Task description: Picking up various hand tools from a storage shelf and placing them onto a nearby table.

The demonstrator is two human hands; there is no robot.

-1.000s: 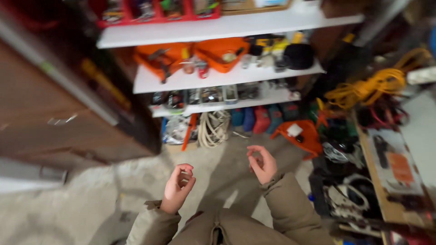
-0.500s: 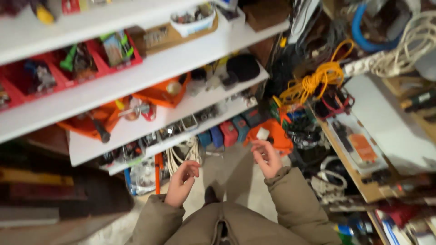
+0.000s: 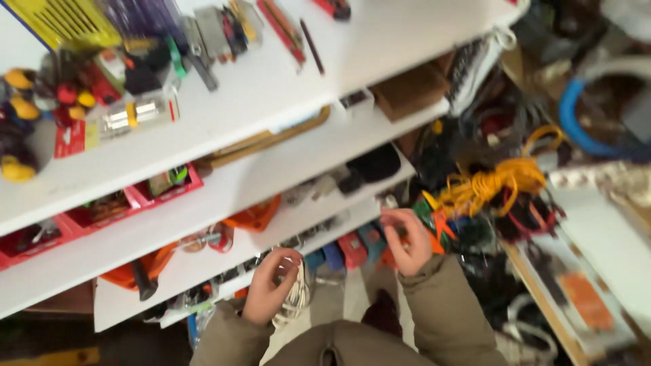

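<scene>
I see left hand (image 3: 271,288) at 7 o'clock, right hand (image 3: 407,240) at 5; both loosely curled, holding nothing, just before white shelves (image 3: 271,176), coiled cord (image 3: 295,301) by left.

I see open air between my left hand (image 3: 271,288) and right hand (image 3: 405,240), but crowded white shelves (image 3: 271,173) ahead and tangled yellow cord (image 3: 491,183) block the right

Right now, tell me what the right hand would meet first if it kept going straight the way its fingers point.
Probably the front edge of the lowest white shelf, just beyond the right hand. Its curled fingers point up toward that edge; the picture is blurred and depth unclear, so the gap cannot be judged.
</scene>
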